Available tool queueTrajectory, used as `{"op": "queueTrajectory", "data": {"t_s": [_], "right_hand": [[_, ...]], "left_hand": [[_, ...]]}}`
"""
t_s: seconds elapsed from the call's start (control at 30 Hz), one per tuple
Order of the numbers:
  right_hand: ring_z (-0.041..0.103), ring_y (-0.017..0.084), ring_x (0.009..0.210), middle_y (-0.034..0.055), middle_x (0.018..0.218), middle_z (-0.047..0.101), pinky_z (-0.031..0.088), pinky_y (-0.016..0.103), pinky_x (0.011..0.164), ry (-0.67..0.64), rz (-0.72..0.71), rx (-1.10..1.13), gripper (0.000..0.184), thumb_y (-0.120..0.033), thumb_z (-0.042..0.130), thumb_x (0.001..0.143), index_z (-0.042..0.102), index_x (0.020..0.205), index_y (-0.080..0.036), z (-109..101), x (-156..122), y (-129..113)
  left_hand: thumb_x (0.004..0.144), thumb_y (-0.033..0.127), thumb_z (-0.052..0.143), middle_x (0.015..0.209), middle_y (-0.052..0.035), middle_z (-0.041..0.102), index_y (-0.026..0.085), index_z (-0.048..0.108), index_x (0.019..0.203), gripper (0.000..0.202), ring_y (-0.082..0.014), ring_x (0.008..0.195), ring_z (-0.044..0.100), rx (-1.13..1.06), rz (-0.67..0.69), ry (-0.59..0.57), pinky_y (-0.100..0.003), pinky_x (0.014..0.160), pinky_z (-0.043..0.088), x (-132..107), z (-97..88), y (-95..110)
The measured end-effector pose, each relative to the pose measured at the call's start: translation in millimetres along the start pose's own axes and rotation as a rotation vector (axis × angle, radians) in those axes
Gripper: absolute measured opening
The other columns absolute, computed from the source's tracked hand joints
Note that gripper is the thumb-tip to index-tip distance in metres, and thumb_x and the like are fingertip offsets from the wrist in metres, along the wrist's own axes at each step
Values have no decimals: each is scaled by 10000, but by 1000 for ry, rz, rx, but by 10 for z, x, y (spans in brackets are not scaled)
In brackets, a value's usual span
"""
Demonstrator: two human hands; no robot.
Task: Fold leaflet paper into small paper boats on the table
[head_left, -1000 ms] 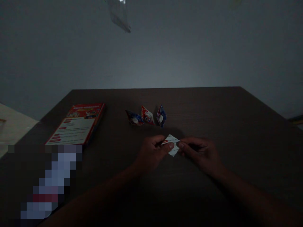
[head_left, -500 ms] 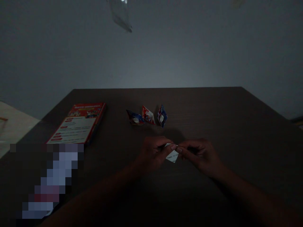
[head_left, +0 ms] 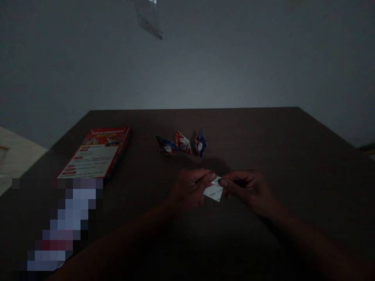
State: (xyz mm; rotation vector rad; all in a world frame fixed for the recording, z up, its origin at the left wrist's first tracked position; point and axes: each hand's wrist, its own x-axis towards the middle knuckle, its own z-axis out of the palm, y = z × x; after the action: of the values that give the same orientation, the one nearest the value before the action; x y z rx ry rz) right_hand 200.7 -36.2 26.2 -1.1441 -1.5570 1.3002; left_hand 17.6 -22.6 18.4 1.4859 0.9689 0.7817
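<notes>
A small piece of folded white paper (head_left: pixel 214 191) with faint print is held between my two hands above the dark table. My left hand (head_left: pixel 191 187) pinches its upper left part, thumb on top. On the other side, the thumb and fingers of my right hand (head_left: pixel 249 189) are closed on its upper right edge. Beyond my hands stand several folded paper pieces: a blue one (head_left: pixel 167 146) on the left, a red and white one (head_left: pixel 183 143) touching or close beside it, and another blue one (head_left: pixel 200 143) a little apart on the right.
A red and white book or stack of printed sheets (head_left: pixel 96 152) lies at the table's left. Nearer me on that side is a pixelated, blurred-out area (head_left: pixel 67 222). The brown table (head_left: pixel 263 136) meets a grey wall (head_left: pixel 234 58), where a clear plastic piece (head_left: pixel 149 19) hangs.
My left thumb has shifted slightly left and up, away from my right thumb. More of the white paper's face now shows between them. The folded pieces have stayed put.
</notes>
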Motion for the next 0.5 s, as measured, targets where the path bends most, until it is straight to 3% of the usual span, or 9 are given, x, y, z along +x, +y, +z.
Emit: {"op": "queueTrajectory", "data": {"t_s": [0.23,0.37,0.5], "right_hand": [[540,83,494,14,586,644,425,194,477,-9,21,54,173,-303,651,783,692,713,-150,-19,2,30],[536,82,494,17,590,645,424,194,472,24,33,57,178,-318,665,771,700,714,-153,-55,27,84],[539,85,484,20,588,649,432,202,470,36,35,91,176,-322,675,761,706,717,-154,-64,39,99]], "left_hand": [[840,494,495,445,56,484,124,597,776,390,-48,280,410,-159,-98,-33,-136,254,276,30,-17,-42],[861,475,473,464,46,523,130,598,843,368,-50,324,454,-109,-76,-50,-132,309,336,40,-16,-58],[880,465,442,423,64,485,135,596,863,365,-44,297,434,-18,-43,-18,-125,302,298,18,-7,-23]]}}
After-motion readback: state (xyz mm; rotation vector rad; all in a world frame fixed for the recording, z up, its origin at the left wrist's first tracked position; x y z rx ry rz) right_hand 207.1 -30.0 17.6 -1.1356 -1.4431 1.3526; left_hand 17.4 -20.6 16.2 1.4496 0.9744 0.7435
